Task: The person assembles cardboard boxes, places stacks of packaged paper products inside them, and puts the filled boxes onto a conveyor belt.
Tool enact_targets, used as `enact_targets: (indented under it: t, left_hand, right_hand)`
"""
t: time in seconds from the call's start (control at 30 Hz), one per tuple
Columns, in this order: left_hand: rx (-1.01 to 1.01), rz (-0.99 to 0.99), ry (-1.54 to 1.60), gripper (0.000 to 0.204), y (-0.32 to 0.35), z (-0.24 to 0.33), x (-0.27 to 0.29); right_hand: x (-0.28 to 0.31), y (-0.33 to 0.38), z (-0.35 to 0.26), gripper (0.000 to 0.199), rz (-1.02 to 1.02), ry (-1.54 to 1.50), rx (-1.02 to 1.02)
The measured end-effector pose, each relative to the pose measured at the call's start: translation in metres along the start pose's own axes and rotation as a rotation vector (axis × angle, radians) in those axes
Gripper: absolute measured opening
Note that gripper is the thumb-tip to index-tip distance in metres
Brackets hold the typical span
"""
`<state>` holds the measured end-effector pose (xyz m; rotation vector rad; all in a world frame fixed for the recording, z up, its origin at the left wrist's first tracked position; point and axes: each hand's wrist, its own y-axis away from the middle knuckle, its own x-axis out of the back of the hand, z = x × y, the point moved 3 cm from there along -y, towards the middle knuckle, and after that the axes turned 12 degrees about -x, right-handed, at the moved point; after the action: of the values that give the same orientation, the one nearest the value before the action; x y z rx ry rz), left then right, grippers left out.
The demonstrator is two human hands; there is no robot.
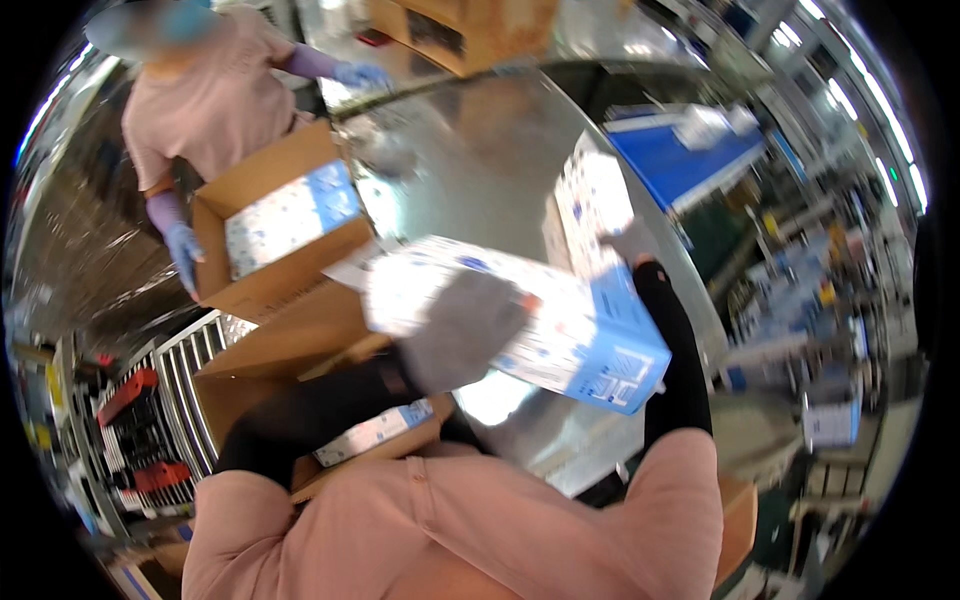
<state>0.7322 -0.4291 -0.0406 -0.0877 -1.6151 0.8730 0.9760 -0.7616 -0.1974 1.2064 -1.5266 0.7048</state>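
Observation:
My left hand, in a grey glove, is wrapped across the near side of a long white carton with a blue end and small printed pattern. This carton is tilted over the metal table's near side, its blue end toward the right. Behind it, my right hand, also gloved in grey, grips a second white-and-blue carton; part of that one is hidden by the first. Both hands are somewhat blurred. Below my left forearm, an open cardboard box holds a similar white-and-blue carton.
Across to the left, a co-worker in blue gloves touches another open box with cartons inside. A metal table spreads ahead. Rollers lie at left; a blue conveyor belt bearing white packs is at far right.

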Motion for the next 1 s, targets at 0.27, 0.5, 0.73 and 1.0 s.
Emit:
enact_targets:
  t: [0.27,0.5,0.73,1.0]
  left_hand:
    - [0.686,-0.184,-0.183,0.062,0.237,0.061,0.137]
    - [0.727,-0.95,0.251,0.043,0.327,0.097,0.011]
    - [0.621,-0.988,0.351,0.089,0.352,0.096,-0.003]
    - [0.517,-1.027,0.36,0.105,0.352,0.084,-0.006]
  right_hand:
    - [-0.032,0.144,0.022,0.043,-0.605,-1.657,-0.273]
    - [0.023,0.32,-0.185,0.047,-0.749,-0.855,0.669]
    - [-0.198,0.43,-0.332,0.065,-0.354,0.469,1.514]
    - [-0.376,0.404,-0.311,0.064,-0.489,0.371,1.363]
